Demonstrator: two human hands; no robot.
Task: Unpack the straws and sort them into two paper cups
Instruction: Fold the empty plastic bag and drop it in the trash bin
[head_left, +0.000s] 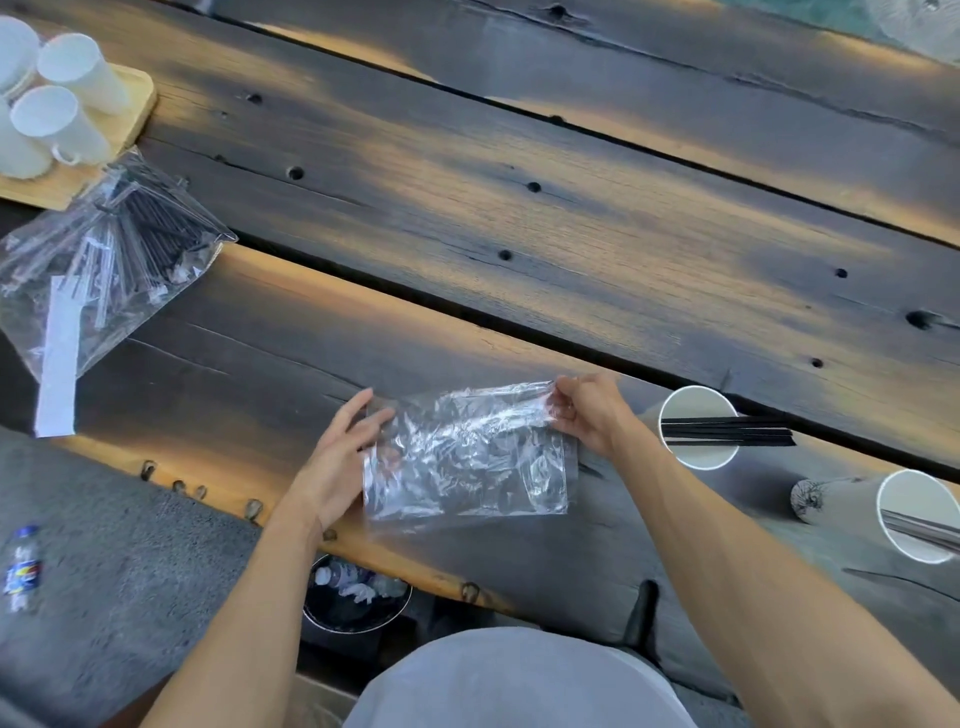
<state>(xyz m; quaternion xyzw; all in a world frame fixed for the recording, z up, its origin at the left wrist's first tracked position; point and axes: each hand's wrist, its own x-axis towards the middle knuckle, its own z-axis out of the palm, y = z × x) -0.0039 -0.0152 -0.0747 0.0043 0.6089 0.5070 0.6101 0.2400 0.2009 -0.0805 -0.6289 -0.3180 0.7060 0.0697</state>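
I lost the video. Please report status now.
Left hand flat on clear plastic bag; right hand pinches its corner. Black straws in white paper cup. Nothing blocking.

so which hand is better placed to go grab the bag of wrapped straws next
Left, probably. The left hand rests flat on the empty plastic bag, on the side toward the straw bag; the right hand is pinching the empty bag's corner.
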